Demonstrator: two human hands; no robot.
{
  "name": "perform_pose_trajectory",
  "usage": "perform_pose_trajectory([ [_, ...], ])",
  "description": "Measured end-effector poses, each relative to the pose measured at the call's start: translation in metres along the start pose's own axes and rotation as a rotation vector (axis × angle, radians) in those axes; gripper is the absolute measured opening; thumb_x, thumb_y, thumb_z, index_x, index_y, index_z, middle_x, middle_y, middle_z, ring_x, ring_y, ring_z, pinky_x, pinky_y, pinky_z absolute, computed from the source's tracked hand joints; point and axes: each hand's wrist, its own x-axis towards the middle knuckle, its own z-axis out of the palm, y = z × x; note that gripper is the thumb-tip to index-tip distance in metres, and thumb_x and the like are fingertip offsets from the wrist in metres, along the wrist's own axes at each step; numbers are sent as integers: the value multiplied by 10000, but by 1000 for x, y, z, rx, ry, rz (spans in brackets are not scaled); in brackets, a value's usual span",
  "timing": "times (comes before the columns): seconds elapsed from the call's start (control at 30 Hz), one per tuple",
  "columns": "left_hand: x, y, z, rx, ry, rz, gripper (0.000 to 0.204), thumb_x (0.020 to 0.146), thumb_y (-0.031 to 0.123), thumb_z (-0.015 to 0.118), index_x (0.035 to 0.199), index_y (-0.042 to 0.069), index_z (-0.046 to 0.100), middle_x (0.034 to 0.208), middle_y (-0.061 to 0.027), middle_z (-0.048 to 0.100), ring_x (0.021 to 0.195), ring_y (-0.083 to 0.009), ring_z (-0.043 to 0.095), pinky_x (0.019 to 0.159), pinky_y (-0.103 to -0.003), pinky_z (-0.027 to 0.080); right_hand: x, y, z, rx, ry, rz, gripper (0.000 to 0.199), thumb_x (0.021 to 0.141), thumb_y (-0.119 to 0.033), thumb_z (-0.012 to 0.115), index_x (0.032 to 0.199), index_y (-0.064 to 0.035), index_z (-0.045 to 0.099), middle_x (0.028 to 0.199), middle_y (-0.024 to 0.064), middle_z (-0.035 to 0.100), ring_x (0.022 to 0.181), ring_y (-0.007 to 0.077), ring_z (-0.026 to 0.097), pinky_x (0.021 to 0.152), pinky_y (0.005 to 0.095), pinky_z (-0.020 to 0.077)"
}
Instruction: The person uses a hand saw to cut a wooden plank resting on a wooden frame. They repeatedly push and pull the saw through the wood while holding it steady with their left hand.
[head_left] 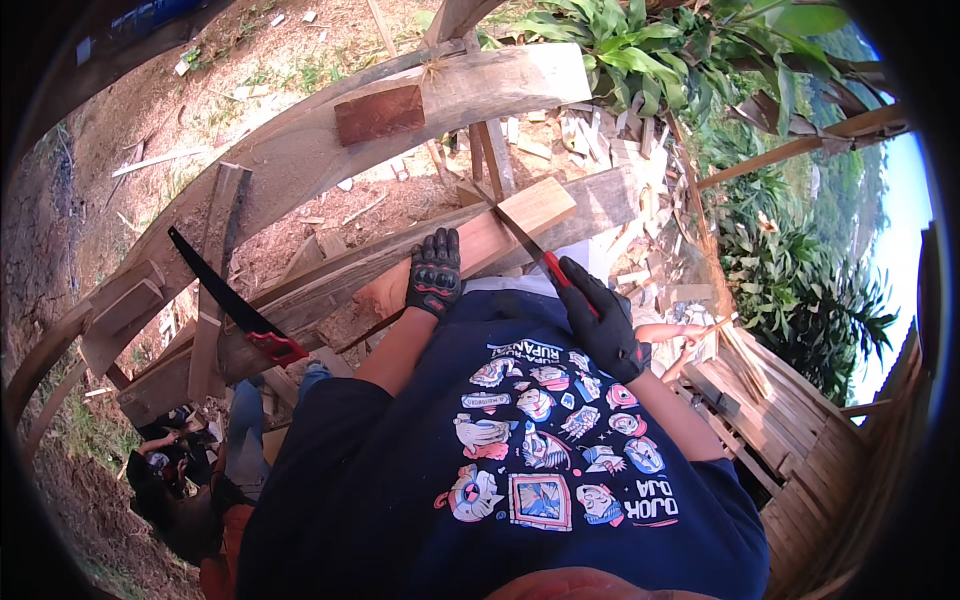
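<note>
**A:** What's biggest in front of you?

**B:** The heavy timber beam (300, 150) arching from nine o'clock up to one o'clock. Below it lies my board (500, 235), a pale plank running from eight o'clock toward its fresh, square-cut end at about one o'clock.

**A:** How far along is the cut?

**B:** Barely begun, I judge. The handsaw (530, 250) sits on the board's upper edge near that end; I can't see how deep the kerf goes.

**A:** Your hands?

**B:** Both gloved in black. My left hand (433, 273) lies with fingers spread flat on the board, steadying it. My right hand (603, 320) is wrapped around the saw's red handle.

**A:** Anything else?

**B:** A second saw (228, 297), black-bladed and red-handled, rests at nine o'clock, untouched.
</note>
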Motion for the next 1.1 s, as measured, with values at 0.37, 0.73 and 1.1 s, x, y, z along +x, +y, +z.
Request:
perform_pose_trajectory([
  [0.37, 14, -6, -13, -41, -61, 75, 981, 865, 426, 802, 1643, -15, 400, 1615, -251, 504, 1419, -414, 540, 1177, -592, 427, 154, 8, 97, -54, 112, -44, 474, 1081, -360, 511, 1398, -46, 672, 1168, 278, 762, 1096, 501, 710, 972, 554, 546],
  [0.73, 7, -2, -18, -48, -79, 26, 1012, 858, 428, 822, 1658, -10, 382, 1647, -254, 488, 1458, -420, 526, 1201, -582, 424, -28, -3, 2, -8, 82, -137, 508, 1091, -277, 590, 1561, -85, 596, 1387, 273, 715, 1290, 435, 698, 1129, 484, 524],
  [1.1, 11, -7, -17, -52, -43, 80, 943, 892, 422, 753, 1646, -23, 403, 1618, -263, 514, 1421, -420, 550, 1180, -583, 437, 166, 7, 93, -41, 150, 35, 460, 1062, -362, 545, 1373, -75, 726, 1143, 292, 765, 1095, 467, 732, 971, 512, 566],
])
